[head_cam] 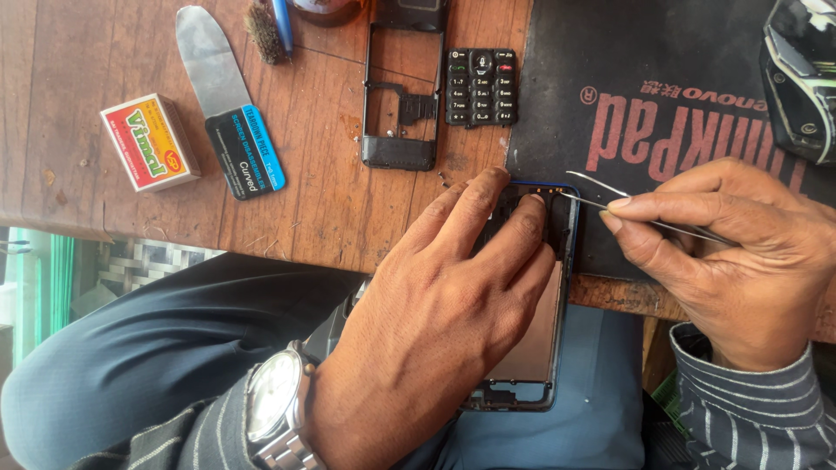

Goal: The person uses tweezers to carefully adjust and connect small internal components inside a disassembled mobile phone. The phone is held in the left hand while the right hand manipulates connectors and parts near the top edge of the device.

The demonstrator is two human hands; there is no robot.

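Observation:
My left hand (pixel 453 305) lies over an opened phone body (pixel 542 348) with a blue rim, its fingertips pressing the phone's top end at the desk edge. My right hand (pixel 740 252) pinches metal tweezers (pixel 601 196), whose tips point left and reach the phone's top right corner. A wristwatch (pixel 274 405) sits on my left wrist. The phone hangs partly over my lap.
On the wooden desk (pixel 331 200) lie a black phone frame (pixel 401 96), a black keypad (pixel 481 87), a metal prying blade with a black and blue handle (pixel 228 104), a matchbox (pixel 150 142) and a brush (pixel 264 30). A dark mat (pixel 653 70) covers the right; a dark device (pixel 801 74) rests on it.

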